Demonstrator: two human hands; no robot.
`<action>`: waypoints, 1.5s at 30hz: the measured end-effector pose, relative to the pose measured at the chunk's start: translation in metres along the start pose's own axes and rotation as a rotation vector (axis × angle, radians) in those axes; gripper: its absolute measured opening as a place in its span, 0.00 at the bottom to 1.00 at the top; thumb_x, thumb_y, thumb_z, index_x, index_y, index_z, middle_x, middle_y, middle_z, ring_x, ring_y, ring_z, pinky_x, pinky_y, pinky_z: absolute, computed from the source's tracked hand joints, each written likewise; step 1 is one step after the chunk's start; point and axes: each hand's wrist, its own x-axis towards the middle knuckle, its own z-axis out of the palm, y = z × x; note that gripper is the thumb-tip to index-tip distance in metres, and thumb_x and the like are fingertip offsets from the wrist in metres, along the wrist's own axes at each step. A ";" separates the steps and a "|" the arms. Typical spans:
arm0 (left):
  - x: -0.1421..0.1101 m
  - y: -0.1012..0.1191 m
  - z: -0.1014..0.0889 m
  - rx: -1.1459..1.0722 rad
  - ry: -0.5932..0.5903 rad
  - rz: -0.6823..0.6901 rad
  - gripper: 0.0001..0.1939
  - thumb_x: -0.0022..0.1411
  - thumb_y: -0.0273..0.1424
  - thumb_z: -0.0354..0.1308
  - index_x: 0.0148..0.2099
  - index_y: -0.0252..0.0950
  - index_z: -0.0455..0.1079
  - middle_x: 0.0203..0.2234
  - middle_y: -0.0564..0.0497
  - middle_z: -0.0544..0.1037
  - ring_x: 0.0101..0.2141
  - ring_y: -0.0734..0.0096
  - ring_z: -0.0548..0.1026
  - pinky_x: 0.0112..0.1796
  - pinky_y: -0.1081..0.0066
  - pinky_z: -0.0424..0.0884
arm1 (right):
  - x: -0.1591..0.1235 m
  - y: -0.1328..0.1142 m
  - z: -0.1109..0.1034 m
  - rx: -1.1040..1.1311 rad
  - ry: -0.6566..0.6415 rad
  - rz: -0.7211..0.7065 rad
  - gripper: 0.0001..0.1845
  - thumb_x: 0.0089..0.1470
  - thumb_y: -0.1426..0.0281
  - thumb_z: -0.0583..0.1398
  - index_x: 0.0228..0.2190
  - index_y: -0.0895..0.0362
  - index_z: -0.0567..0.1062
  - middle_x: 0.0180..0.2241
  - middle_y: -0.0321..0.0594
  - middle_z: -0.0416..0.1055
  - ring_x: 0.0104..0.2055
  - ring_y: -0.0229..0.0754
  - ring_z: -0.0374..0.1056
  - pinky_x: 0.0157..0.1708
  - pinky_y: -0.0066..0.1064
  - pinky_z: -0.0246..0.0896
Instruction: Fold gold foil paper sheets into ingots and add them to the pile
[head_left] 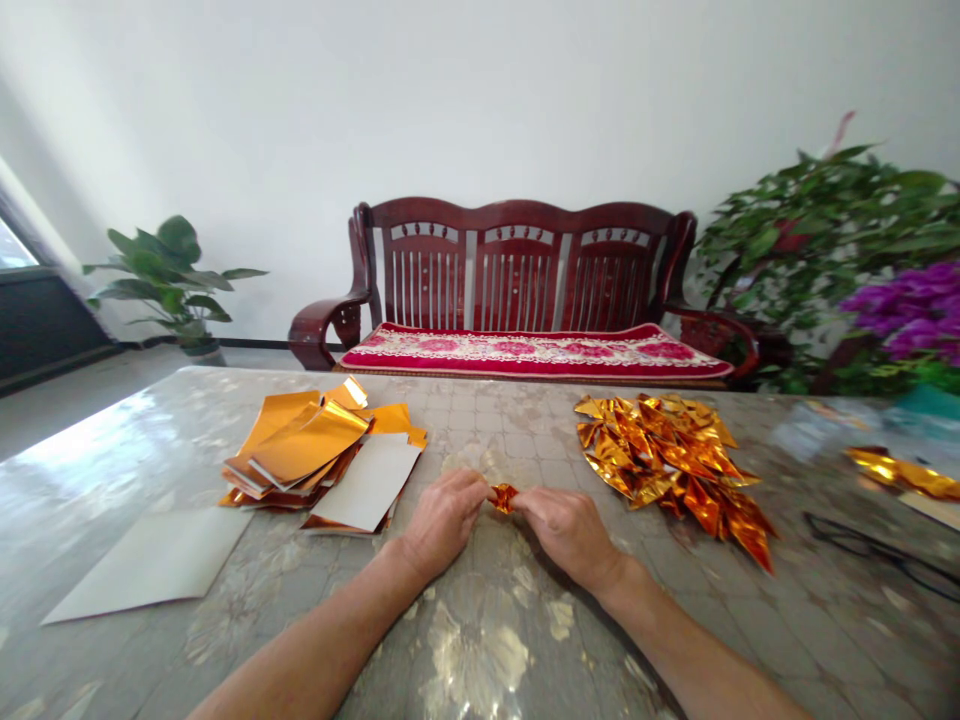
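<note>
My left hand (442, 517) and my right hand (568, 530) meet at the middle of the table (480, 640), fingers closed around a small crumpled piece of gold foil (504, 496). Both hands pinch it from either side, just above the tabletop. To the left lies a loose stack of flat gold foil sheets (315, 450), some turned white side up. To the right sits a heap of folded gold foil pieces (671, 460).
A single white sheet (154, 565) lies at the near left. Another gold foil piece (904, 473) and a pair of dark glasses (877, 552) are at the far right. Behind the table stand a red wooden bench (517, 290) and potted plants (169, 280).
</note>
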 end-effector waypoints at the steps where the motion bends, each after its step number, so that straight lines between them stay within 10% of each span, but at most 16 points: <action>1: 0.000 0.000 0.000 0.005 0.003 0.001 0.13 0.69 0.25 0.48 0.42 0.39 0.75 0.36 0.49 0.77 0.41 0.68 0.73 0.44 0.70 0.67 | 0.000 0.000 0.000 0.001 0.002 -0.003 0.13 0.62 0.77 0.54 0.37 0.54 0.79 0.34 0.38 0.80 0.36 0.38 0.75 0.36 0.24 0.62; 29: 0.004 0.012 0.004 0.055 0.049 -0.031 0.17 0.72 0.33 0.47 0.34 0.37 0.74 0.32 0.51 0.78 0.37 0.70 0.74 0.43 0.71 0.68 | 0.007 -0.009 -0.006 0.043 -0.039 0.243 0.16 0.65 0.67 0.53 0.31 0.53 0.79 0.32 0.37 0.79 0.35 0.39 0.74 0.34 0.26 0.57; 45: -0.005 0.002 0.011 -0.165 0.026 0.028 0.18 0.64 0.19 0.49 0.50 0.41 0.72 0.42 0.51 0.79 0.45 0.69 0.74 0.49 0.70 0.70 | 0.007 -0.006 0.001 0.117 0.011 0.311 0.13 0.61 0.69 0.55 0.32 0.51 0.79 0.33 0.37 0.80 0.37 0.41 0.74 0.35 0.28 0.59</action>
